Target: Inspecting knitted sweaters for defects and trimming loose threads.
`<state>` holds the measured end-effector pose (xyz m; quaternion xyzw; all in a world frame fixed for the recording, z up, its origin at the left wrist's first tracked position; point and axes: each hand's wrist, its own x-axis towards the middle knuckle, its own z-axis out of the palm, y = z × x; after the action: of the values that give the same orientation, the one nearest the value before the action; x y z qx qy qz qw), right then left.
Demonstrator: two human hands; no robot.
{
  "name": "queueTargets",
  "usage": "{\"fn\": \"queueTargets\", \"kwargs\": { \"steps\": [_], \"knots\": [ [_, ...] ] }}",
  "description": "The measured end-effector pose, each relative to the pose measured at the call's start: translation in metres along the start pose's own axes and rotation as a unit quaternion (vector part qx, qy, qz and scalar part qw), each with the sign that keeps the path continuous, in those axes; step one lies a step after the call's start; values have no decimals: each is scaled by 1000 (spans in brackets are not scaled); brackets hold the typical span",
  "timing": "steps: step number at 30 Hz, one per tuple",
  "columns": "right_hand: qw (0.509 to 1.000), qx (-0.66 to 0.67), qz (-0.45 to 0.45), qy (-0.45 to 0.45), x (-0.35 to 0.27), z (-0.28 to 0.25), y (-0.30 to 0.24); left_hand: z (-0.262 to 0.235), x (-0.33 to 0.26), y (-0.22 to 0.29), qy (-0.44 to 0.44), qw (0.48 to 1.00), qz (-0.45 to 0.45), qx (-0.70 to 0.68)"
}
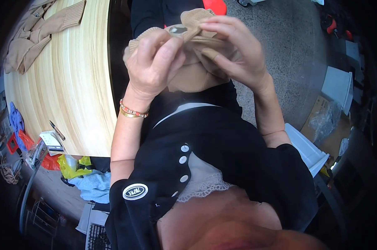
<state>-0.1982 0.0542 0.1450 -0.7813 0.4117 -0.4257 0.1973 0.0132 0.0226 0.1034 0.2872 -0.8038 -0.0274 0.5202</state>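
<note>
A tan knitted garment (188, 78) is bunched up in front of me over my lap. My left hand (151, 62) pinches its ribbed edge, thumb against the bent fingers. By the left fingertips is a small dark and shiny spot (178, 30) that I cannot make out. My right hand (242, 54) grips a raised fold of the knit with its fingertips. A tan finger cover (210, 53) sits on the right thumb, which is held apart from the fingers. The folds hide the garment's lower side.
To my left stands a light wood table (80, 87). Another tan knit (34, 41) lies at its far end; a pen (57, 130) and a small white box (52, 141) are at its near edge. Bags and blue cloth (92, 184) sit below. A white crate (307, 150) stands at right.
</note>
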Motion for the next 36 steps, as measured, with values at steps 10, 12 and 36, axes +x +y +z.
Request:
{"fn": "queueTargets", "kwargs": {
  "steps": [10,12,36],
  "knots": [
    [982,-24,147,-115,-30,-24,26,5,-6,-11,-41,999,10,-18],
    [971,19,203,-122,-32,-23,24,7,-7,-10,-59,998,-10,-12],
    [968,-80,125,199,-43,-71,40,-22,-7,-17,-248,850,-371,-281]
  ]
}}
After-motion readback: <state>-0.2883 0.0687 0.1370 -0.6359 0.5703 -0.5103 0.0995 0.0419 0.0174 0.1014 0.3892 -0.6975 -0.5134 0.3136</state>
